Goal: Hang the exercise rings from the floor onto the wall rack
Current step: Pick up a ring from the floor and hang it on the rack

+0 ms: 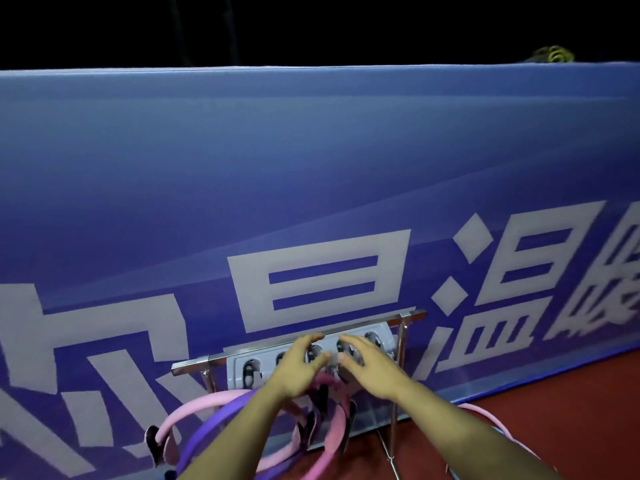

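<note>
We see both hands, left hand (300, 367) and right hand (367, 368), fingers spread loose at the rack (313, 355). Pink rings (194, 412) hang below. The banner (311, 168) reads "温".

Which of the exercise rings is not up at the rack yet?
The pink ring at far right, lying on the red floor behind the right forearm; the others hang below the rack.

A long blue banner wall (242, 174) with large pale characters (318, 282) fills the view. Red floor (571, 403) runs along its base; above its top edge lies darkness (311, 26).
</note>
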### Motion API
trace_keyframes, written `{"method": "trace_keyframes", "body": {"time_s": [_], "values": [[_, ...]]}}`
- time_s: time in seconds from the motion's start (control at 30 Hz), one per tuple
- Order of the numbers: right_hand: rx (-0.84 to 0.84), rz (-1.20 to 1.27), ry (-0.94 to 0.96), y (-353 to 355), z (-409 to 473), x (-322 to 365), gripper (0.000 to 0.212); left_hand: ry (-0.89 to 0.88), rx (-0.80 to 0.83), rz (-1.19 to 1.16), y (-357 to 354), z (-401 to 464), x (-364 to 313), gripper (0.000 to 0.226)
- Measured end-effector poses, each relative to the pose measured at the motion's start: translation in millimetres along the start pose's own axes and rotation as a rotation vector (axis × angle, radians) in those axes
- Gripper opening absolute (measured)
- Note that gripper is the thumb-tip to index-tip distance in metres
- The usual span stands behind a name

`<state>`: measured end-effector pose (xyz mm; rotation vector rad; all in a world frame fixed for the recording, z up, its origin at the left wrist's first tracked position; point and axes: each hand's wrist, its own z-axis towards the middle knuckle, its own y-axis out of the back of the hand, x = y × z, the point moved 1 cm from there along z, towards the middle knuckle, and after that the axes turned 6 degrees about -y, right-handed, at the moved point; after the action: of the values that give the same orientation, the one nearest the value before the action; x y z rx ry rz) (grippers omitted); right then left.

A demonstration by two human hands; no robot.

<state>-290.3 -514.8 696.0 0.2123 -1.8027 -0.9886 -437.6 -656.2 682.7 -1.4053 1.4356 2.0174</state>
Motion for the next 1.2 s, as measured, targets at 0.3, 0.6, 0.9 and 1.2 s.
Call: {"method": "trace_keyframes", "body": {"time_s": [0.3, 0.6, 0.9, 1.2], "values": [[-0.191, 0.055, -0.062, 111.4, -79.6, -71.4, 0.052, -0.142, 0.055, -0.02, -58.0, 8.8, -87.7, 0.038], [-0.345, 0.075, -0.142, 230.5, -186.2, -182.4, 0.049, -0.29, 0.142, -0.054, -207.4, 20.2, -225.1, 0.043], [-0.416, 0.094, -0.185, 311.8, -277.5, -296.5, 0.051, -0.35, 0.267, -0.1, -366.9, 13.4, -324.9, 0.05], [-0.462, 0.154, -0.255, 345.4, -316.3, -372.0, 0.049, -0.368, 0.361, -0.091, -453.4, 23.3, -374.4, 0.047]]}}
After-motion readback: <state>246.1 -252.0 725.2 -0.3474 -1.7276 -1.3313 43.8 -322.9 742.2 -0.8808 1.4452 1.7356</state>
